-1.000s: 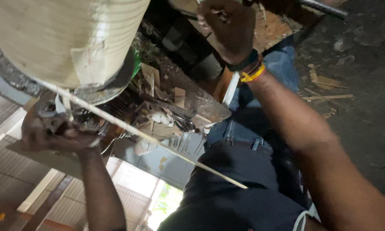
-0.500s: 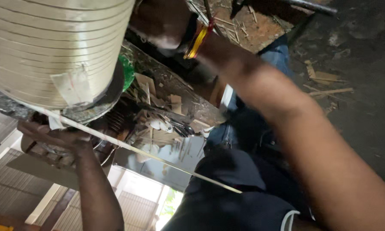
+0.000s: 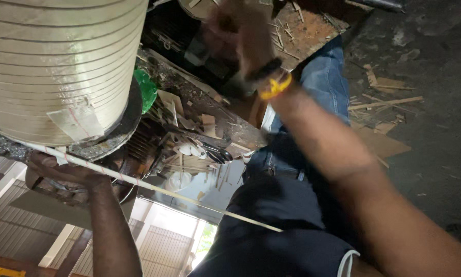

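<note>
Left hand grips strap; right hand raised.

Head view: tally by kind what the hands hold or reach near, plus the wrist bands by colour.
Cream strap roll: 1
Loose strap under left hand: 1
Pliers: 1
Black wrist band: 1
Yellow wrist band: 1
Total: 5

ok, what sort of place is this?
Most likely a rough workshop or small factory shed. A big spool of pale strapping sits on a grimy machine bench littered with wood scraps; ridged sheet-metal walls show behind.
</note>
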